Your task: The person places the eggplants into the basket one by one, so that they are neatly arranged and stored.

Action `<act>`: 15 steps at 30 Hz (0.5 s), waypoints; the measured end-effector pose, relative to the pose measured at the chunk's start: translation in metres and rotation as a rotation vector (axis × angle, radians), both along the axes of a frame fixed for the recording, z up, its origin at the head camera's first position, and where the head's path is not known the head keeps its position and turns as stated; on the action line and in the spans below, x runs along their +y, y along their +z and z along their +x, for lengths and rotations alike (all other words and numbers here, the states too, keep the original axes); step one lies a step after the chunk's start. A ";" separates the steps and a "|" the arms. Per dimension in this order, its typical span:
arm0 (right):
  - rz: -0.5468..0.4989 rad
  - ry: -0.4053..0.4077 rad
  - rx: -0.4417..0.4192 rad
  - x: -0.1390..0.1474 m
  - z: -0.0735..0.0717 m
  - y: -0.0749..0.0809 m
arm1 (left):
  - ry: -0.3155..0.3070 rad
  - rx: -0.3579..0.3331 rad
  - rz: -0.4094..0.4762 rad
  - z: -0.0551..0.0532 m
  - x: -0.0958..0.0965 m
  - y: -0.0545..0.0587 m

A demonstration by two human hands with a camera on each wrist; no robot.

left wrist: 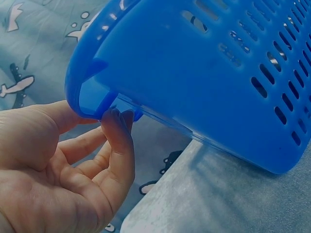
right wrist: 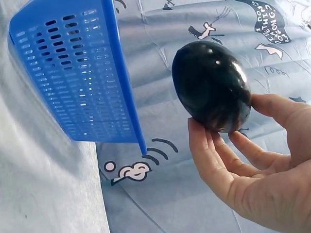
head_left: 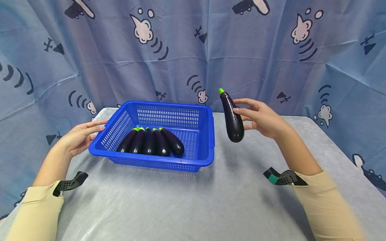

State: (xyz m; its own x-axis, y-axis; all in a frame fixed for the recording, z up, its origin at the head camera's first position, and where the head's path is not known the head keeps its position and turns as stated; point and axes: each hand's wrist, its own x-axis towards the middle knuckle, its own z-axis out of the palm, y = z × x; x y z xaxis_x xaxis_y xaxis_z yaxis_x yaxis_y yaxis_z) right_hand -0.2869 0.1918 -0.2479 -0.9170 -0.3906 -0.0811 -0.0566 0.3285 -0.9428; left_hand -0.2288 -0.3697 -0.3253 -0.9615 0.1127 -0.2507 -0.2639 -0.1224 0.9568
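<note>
A blue plastic basket (head_left: 207,134) with slotted walls sits left of the middle in the head view. Inside it, several dark purple eggplants (head_left: 149,142) with green stem ends lie side by side toward its left. My left hand (head_left: 79,135) pinches the basket's left rim between thumb and fingers; the left wrist view has the thumb close under the rim's edge. To the right of the basket, my right hand (head_left: 260,117) grips another eggplant (head_left: 231,117) by its side, raised above the table, green end up. The right wrist view shows this eggplant's rounded, glossy bottom (right wrist: 212,85) end-on.
The grey table (head_left: 169,207) runs under the basket and both arms. Behind it hangs a blue curtain (head_left: 181,43) with cartoon prints, close to the table's far edge. Black straps (head_left: 284,177) are worn on both forearms, over beige sleeves (head_left: 325,204).
</note>
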 end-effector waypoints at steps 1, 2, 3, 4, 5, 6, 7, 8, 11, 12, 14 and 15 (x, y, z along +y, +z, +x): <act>0.000 0.002 0.000 -0.002 0.000 0.001 | 0.000 0.001 0.001 0.000 0.000 0.000; 0.000 0.005 0.001 -0.005 -0.001 0.001 | -0.001 0.003 0.003 0.000 0.000 0.000; 0.002 0.006 -0.001 -0.007 -0.001 0.002 | -0.002 0.004 0.005 0.000 0.000 0.000; 0.005 0.010 0.000 -0.009 -0.001 0.003 | -0.004 0.007 0.007 0.000 0.000 0.000; 0.008 0.012 -0.001 -0.011 -0.002 0.003 | -0.006 0.009 0.008 0.001 0.000 0.000; 0.011 0.012 -0.001 -0.014 -0.002 0.004 | -0.008 0.010 0.009 0.001 0.000 0.000; 0.013 0.014 -0.003 -0.016 -0.003 0.005 | -0.010 0.012 0.009 0.001 0.000 0.000; 0.015 0.015 -0.003 -0.018 -0.003 0.006 | -0.012 0.013 0.009 0.001 0.000 0.000; 0.017 0.027 -0.010 -0.024 -0.005 0.008 | -0.014 0.014 0.006 0.001 0.000 0.000; 0.018 0.031 -0.011 -0.026 -0.006 0.008 | -0.014 0.015 0.005 0.001 0.000 0.000; 0.022 0.039 -0.009 -0.031 -0.007 0.010 | -0.014 0.015 0.003 0.000 0.000 0.000; 0.025 0.045 -0.008 -0.033 -0.008 0.011 | -0.013 0.015 0.002 0.000 0.000 0.000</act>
